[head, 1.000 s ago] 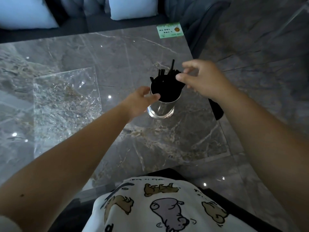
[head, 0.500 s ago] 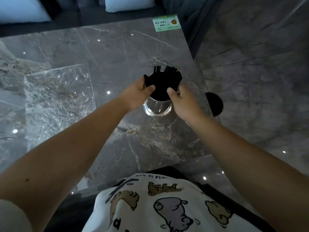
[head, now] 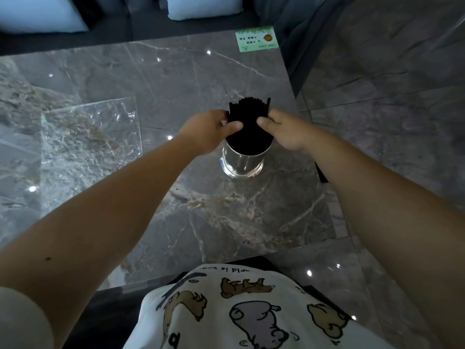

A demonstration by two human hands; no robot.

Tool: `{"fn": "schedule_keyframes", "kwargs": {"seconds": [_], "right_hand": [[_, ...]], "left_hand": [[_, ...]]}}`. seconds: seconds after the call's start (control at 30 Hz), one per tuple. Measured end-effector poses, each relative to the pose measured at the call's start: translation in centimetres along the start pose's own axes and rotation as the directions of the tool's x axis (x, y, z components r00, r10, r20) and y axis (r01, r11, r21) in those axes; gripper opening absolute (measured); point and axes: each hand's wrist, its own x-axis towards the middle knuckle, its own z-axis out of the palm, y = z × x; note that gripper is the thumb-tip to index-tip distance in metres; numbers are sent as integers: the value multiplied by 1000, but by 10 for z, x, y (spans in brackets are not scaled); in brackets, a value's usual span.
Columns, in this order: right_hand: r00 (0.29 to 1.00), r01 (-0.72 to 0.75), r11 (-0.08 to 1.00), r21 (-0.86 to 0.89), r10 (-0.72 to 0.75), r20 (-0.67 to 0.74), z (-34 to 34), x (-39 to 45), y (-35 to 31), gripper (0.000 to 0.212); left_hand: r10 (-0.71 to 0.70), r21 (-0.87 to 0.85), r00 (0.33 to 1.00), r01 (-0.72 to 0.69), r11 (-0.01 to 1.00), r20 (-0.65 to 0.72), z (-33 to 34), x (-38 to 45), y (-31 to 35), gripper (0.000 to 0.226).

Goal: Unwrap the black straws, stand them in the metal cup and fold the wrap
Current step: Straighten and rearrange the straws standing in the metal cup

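A bundle of black straws (head: 249,114) stands upright in the shiny metal cup (head: 242,162) near the table's right side. My left hand (head: 208,132) presses the bundle from the left, its thumb on the straws. From the right, my right hand (head: 284,129) holds the same bundle, thumb against it. The two hands squeeze the straws together above the cup's rim. The clear plastic wrap (head: 88,142) lies flat and crumpled on the table to the left, apart from both hands.
The grey marble table (head: 176,79) ends just right of the cup. A green card (head: 256,40) lies at its far right corner. A dark sofa with pale cushions (head: 201,6) stands behind. Tiled floor is on the right.
My right hand came down from above the straws to their right side. Both hands now press the bundle together, and the straw tips stand more even.
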Motion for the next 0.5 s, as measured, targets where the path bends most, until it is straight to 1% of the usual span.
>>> {"fn": "schedule_keyframes", "kwargs": {"seconds": [0.07, 0.13, 0.23, 0.33, 0.4, 0.5], "right_hand": [[998, 58, 996, 72, -58, -4, -2, -6, 4, 37], [994, 102, 994, 49, -101, -30, 0, -11, 9, 33], [990, 117, 992, -44, -120, -73, 2, -9, 7, 30], [992, 105, 990, -93, -111, -59, 1, 0, 0, 22], [993, 112, 991, -80, -115, -39, 1, 6, -1, 22], [987, 155, 987, -29, -156, -35, 2, 8, 1, 33]], "left_hand": [[40, -98, 999, -37, 994, 28, 0, -5, -3, 42], [67, -147, 997, -59, 987, 50, 3, -10, -6, 38], [65, -72, 998, -64, 995, 15, 8, -10, -3, 38], [60, 37, 998, -60, 998, -20, 9, -8, 3, 37], [52, 63, 998, -51, 997, -21, 8, -7, 6, 36], [31, 46, 999, -30, 998, -9, 7, -7, 9, 40]]}}
